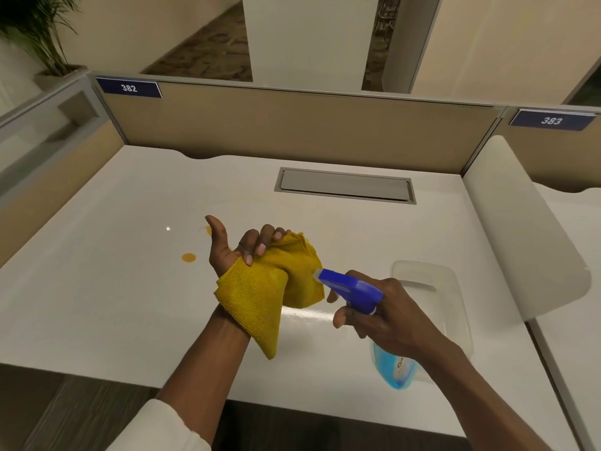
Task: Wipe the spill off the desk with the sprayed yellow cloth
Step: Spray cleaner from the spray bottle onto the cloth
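Yellow cloth (276, 281) gripped by left hand (240, 249), thumb out; right hand (380, 317) clasps spray bottle (354, 289).

Left hand (242, 247) clenched (thumb out), right hand (379, 315) in closed grip

There were two hands, one yellow cloth (276, 288), one spray bottle (367, 307), one clear plastic tub (432, 288), two orange spill spots (188, 257) and two number plates (129, 88).
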Demonstrator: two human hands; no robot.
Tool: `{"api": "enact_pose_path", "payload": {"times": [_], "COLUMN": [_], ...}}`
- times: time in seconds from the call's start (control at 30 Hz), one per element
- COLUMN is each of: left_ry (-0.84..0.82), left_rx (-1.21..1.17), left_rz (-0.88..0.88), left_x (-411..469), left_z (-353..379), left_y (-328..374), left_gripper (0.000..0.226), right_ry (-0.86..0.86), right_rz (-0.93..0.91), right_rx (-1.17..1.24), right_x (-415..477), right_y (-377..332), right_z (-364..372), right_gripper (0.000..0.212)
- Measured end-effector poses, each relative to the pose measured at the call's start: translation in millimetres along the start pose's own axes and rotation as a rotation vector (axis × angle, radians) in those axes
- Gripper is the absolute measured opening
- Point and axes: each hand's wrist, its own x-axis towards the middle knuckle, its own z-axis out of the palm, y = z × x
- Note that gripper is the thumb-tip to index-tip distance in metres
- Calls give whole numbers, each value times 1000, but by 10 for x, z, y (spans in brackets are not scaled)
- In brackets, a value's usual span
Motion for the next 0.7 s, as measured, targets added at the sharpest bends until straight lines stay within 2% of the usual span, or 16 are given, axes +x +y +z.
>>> {"api": "enact_pose_path", "payload": {"times": [0.07, 0.3, 0.4, 0.5, 0.63, 0.7], "left_ry": [-8, -3, 29, 57, 106, 128], "left_rx": [8, 53, 58, 78, 68, 60], "left_rz": [4, 21, 21, 18, 10, 8], "left_x": [-19, -99, -150, -202, -295, -327], "left_z": [-13, -107, -194, -307, -417, -469], "left_y": [-6, 57, 76, 93, 122, 134], "left_gripper": [78, 74, 74, 75, 74, 77], "right_ry": [18, 213, 317, 411, 483, 497], "right_rz": [-5, -41, -68, -57, 38, 80], "right_rx": [25, 281, 300, 317, 262, 234], "right_x": [0, 214, 423, 661, 986, 1132], "right_y": [7, 58, 158, 241, 505, 651], "right_z": [-21, -241, -341, -406, -450, -464], "right_gripper": [68, 20, 36, 30, 13, 16]}}
